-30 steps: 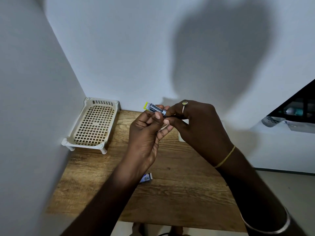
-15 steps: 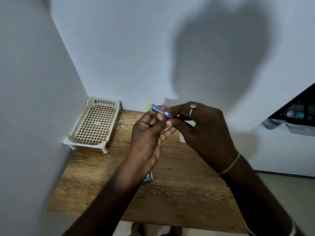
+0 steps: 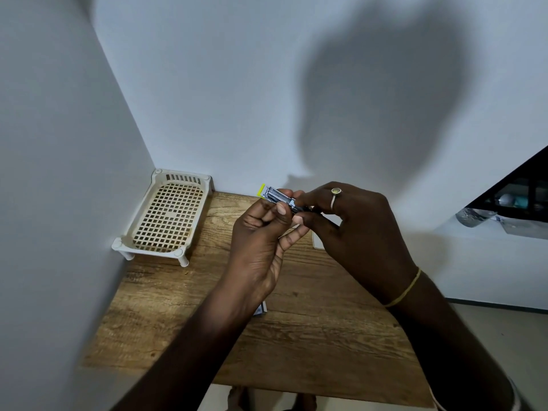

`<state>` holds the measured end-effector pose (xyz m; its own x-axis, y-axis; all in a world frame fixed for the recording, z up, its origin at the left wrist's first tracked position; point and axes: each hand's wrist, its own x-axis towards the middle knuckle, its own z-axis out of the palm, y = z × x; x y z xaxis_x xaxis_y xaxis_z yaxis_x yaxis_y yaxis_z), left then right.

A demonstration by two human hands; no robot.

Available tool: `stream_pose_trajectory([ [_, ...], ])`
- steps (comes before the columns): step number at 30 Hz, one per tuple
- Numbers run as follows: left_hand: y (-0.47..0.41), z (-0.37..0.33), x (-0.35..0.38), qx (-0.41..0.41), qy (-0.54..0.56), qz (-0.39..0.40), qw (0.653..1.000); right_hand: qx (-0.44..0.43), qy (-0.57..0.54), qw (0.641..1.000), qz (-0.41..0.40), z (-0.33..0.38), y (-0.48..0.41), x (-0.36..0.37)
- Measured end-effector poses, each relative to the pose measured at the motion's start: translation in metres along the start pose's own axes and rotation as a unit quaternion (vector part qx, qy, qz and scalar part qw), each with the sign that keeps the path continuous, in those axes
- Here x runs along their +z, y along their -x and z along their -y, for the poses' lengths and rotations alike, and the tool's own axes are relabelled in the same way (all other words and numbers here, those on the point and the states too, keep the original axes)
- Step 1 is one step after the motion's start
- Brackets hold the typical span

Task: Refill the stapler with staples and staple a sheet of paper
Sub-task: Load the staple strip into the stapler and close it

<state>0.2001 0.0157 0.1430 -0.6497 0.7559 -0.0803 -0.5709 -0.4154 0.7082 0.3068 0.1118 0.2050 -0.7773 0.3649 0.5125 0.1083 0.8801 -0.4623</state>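
Note:
A small metal stapler [image 3: 277, 197] with a yellow-green end is held above the wooden table [image 3: 311, 336]. My left hand [image 3: 264, 244] grips it from below, thumb and fingers curled round its body. My right hand [image 3: 353, 229], wearing a ring, pinches the stapler's right end with thumb and forefinger. Whether staples are inside is hidden by the fingers. A white sheet of paper [image 3: 316, 243] shows only as a sliver under my right hand. A small blue and white staple box [image 3: 261, 309] peeks out beside my left wrist on the table.
A cream plastic mesh tray [image 3: 166, 221] on short legs stands in the table's back left corner against the walls. White walls close the left and back. A dark shelf [image 3: 516, 197] with a bottle sits at the right.
Both hands with the stapler stay almost in place; my right hand has shifted slightly right and turned a little, its fingers still working at the stapler's end.

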Motion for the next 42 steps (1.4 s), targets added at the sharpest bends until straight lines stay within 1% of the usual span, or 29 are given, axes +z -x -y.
stream_pose_trajectory([
  [2, 0.0, 0.0, 0.0, -0.005, -0.001, -0.001, 1.0, 0.002, 0.016, 1.0, 0.009, 0.001, 0.0, -0.001],
  [5, 0.001, 0.002, 0.0, -0.013, -0.001, -0.008, 1.0, -0.033, 0.117, 0.992, 0.017, 0.005, 0.003, 0.001],
  [7, 0.0, 0.003, -0.001, -0.015, 0.004, -0.016, 1.0, -0.056, 0.155, 0.986, 0.013, 0.007, 0.005, 0.004],
  [8, 0.0, 0.003, -0.002, -0.015, 0.005, -0.018, 1.0, -0.052, 0.149, 0.987, 0.012, 0.006, 0.005, 0.005],
  [11, 0.0, 0.004, -0.006, -0.018, -0.004, -0.016, 1.0, -0.007, 0.085, 0.996, 0.013, 0.003, 0.006, 0.006],
  [16, -0.002, 0.011, -0.01, -0.026, -0.017, -0.012, 0.999, 0.032, 0.015, 0.999, 0.031, 0.001, 0.003, 0.009],
  [20, -0.003, 0.011, -0.012, -0.027, -0.013, -0.003, 1.0, 0.029, 0.031, 0.998, 0.039, 0.002, 0.003, 0.009],
  [23, -0.003, 0.009, -0.014, -0.028, -0.005, -0.003, 1.0, 0.018, 0.053, 0.998, 0.029, 0.002, 0.004, 0.009],
  [26, -0.004, 0.011, -0.014, -0.026, -0.003, -0.005, 1.0, 0.016, 0.043, 0.999, 0.024, 0.002, 0.005, 0.008],
  [32, -0.005, 0.017, -0.017, -0.024, -0.02, -0.003, 1.0, 0.021, 0.06, 0.997, 0.048, 0.0, 0.006, 0.01],
  [35, -0.004, 0.018, -0.017, -0.026, -0.019, -0.003, 0.999, 0.015, 0.039, 0.998, 0.054, -0.001, 0.005, 0.007],
  [40, 0.0, 0.019, -0.02, -0.058, -0.032, -0.013, 0.998, 0.011, 0.048, 0.996, 0.074, -0.001, -0.017, -0.012],
  [42, 0.002, 0.022, -0.02, -0.067, -0.043, -0.019, 0.997, 0.013, 0.064, 0.991, 0.113, 0.0, -0.029, -0.018],
])
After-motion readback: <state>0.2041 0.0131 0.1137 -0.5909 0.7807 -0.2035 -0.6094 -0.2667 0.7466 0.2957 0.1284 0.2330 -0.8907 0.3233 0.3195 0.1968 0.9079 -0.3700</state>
